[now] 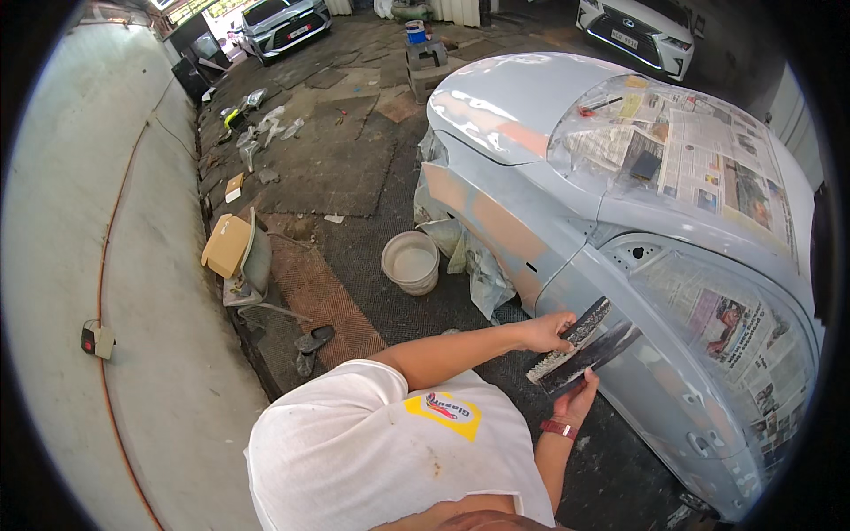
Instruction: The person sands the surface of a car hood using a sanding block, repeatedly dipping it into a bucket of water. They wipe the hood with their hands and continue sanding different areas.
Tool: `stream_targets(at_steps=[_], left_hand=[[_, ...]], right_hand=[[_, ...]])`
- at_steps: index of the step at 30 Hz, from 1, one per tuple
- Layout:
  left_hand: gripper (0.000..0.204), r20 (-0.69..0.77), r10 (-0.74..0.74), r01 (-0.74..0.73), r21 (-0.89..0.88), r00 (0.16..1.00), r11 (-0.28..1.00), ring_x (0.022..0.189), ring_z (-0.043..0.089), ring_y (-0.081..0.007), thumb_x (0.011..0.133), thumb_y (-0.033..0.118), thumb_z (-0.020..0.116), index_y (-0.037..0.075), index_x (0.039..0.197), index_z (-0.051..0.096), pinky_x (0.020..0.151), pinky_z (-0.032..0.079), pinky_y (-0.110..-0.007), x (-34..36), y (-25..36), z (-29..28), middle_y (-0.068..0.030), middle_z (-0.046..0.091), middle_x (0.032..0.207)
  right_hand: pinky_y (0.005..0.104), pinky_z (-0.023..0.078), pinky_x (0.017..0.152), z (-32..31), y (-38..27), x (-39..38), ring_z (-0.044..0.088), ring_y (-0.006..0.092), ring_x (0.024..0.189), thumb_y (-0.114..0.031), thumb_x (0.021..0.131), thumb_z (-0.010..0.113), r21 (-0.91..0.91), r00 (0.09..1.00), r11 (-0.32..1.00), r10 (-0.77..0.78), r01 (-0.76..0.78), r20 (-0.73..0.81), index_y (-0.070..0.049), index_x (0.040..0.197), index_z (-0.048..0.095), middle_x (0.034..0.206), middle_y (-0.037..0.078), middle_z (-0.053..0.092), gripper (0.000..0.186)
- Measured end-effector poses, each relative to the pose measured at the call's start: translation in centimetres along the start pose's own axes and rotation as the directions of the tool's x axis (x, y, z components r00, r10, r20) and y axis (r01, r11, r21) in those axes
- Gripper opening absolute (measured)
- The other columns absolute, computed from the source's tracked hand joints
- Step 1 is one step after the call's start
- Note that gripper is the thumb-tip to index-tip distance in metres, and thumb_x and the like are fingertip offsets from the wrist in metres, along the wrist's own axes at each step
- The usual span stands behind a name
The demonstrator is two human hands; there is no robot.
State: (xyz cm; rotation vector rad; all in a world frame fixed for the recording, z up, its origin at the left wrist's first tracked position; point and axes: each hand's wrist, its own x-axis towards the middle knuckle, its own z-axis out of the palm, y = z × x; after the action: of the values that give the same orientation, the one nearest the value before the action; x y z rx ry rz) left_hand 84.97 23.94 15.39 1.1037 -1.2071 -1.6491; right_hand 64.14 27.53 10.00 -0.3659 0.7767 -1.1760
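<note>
In the head view, grips with the left hand [549, 333], with fingers bent round its upper edge, a long speckled block [583, 333], and pinches between thumb and fingers of the right hand [576, 398], at the lower edge, a long dark block [593, 357]. Holds both side by side, slanting up to the right, before the side of a grey-primed car [575, 199]; cannot tell whether touching it. Wears a dark red wristband [559, 429] on the right wrist and a stained white T-shirt [372, 451]. Shows on the car pinkish filler patches [506, 223] along the fender and newspaper [699, 155] over the windscreen. Shows beyond the left forearm a pale bucket [416, 286], some dark slippers [315, 339] and, near the wall [62, 221], a cardboard box [227, 244] against a grey wheelbarrow [258, 261]. Includes, farther off, a parked silver car [285, 28] and a white car [633, 35].
</note>
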Motion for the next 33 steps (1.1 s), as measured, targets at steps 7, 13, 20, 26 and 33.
stream_targets(at_steps=[7,13,20,26,33], left_hand=[[0.042,0.117,-0.044,0.046,-0.019,0.992,0.999,0.116,0.060,-0.0152,0.094,-0.001,0.070,0.002,0.133,0.053,0.105,0.046,-0.033,0.6,-0.5,-1.1,-0.0078,0.067,0.120],[0.035,0.081,-0.051,0.058,-0.087,0.995,0.995,0.104,0.060,-0.0158,0.091,0.000,0.073,0.004,0.122,0.057,0.093,0.048,-0.032,0.8,-1.1,-1.5,-0.0061,0.066,0.110],[0.034,0.187,-0.131,0.159,-0.143,0.974,0.977,0.099,0.061,-0.0132,0.096,0.007,0.072,0.009,0.126,0.057,0.077,0.050,-0.030,0.4,0.3,-1.5,-0.0025,0.062,0.109],[0.040,0.159,-0.111,0.133,-0.139,0.981,0.981,0.100,0.061,-0.0094,0.097,0.012,0.072,0.011,0.133,0.056,0.076,0.048,-0.027,0.0,0.2,-1.5,0.0002,0.065,0.112],[0.043,-0.007,-0.097,0.094,-0.178,0.995,0.980,0.105,0.062,-0.0144,0.095,0.017,0.075,0.010,0.134,0.058,0.078,0.049,-0.032,1.7,-1.4,-2.3,-0.0024,0.066,0.117]], right_hand=[[0.0426,0.049,0.105,0.7,-0.3,0.4,0.064,0.0271,0.116,-0.024,0.092,0.068,-0.110,1.000,0.994,-0.025,0.024,-0.013,-0.004,0.125,0.064,0.125,0.010,0.068,0.039],[0.0424,0.048,0.106,1.5,0.0,0.3,0.064,0.0270,0.116,-0.026,0.090,0.070,-0.076,1.000,0.997,-0.009,0.010,0.012,-0.003,0.125,0.064,0.125,0.010,0.068,0.042],[0.0402,0.049,0.103,1.9,-0.4,0.6,0.064,0.0254,0.113,-0.028,0.089,0.070,-0.112,1.000,0.994,0.006,-0.006,0.001,-0.004,0.124,0.065,0.122,0.009,0.069,0.043],[0.0428,0.049,0.104,1.9,-0.5,0.3,0.065,0.0263,0.113,-0.027,0.091,0.067,-0.132,1.000,0.991,-0.012,0.012,0.007,-0.002,0.127,0.063,0.121,0.011,0.068,0.044],[0.0508,0.058,0.092,1.7,-2.0,-0.1,0.068,0.0288,0.108,-0.024,0.094,0.066,-0.055,0.996,0.996,-0.062,0.065,0.059,0.000,0.141,0.056,0.120,0.012,0.067,0.054]])
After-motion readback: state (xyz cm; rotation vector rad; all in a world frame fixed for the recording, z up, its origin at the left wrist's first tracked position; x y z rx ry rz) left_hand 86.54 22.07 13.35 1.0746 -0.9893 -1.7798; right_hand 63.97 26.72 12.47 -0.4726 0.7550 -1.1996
